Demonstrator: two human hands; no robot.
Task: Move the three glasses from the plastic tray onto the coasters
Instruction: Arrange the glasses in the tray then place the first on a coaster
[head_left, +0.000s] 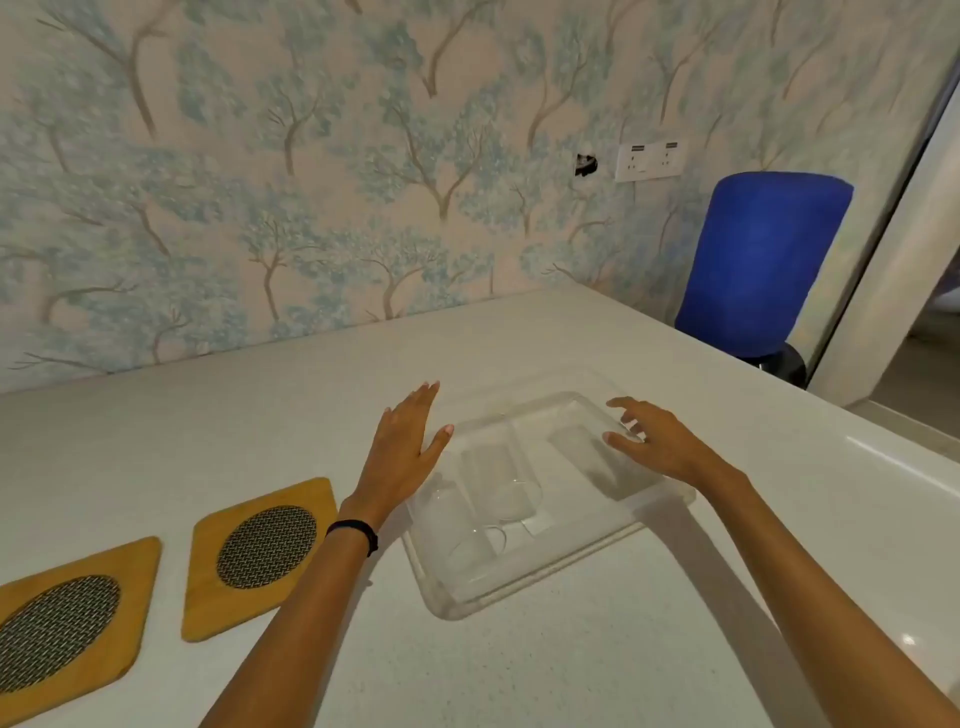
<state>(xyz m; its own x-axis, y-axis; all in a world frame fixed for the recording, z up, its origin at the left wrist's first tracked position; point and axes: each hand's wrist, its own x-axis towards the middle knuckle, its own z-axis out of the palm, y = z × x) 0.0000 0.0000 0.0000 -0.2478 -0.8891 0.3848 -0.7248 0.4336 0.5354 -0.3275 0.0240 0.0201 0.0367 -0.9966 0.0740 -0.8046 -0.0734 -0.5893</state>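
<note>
A clear plastic tray (582, 551) lies on the white counter, right of centre. Three clear glasses stand in it: one at the left front (467, 540), one in the middle (501, 483), one at the right (582, 457). They are hard to make out against the tray. My left hand (410, 441) hovers open at the tray's left edge, fingers flat and pointing away. My right hand (654, 441) hovers open over the tray's right side, next to the right glass. Two wooden coasters with dark mesh centres lie to the left, one near the tray (260, 556) and one at the frame's edge (67, 623).
The white counter (311, 415) runs back to a wall with tree-patterned wallpaper. A blue chair (758, 265) stands beyond the counter's right corner. A wall socket (649, 158) sits above the counter. The counter's right edge (883, 467) runs diagonally.
</note>
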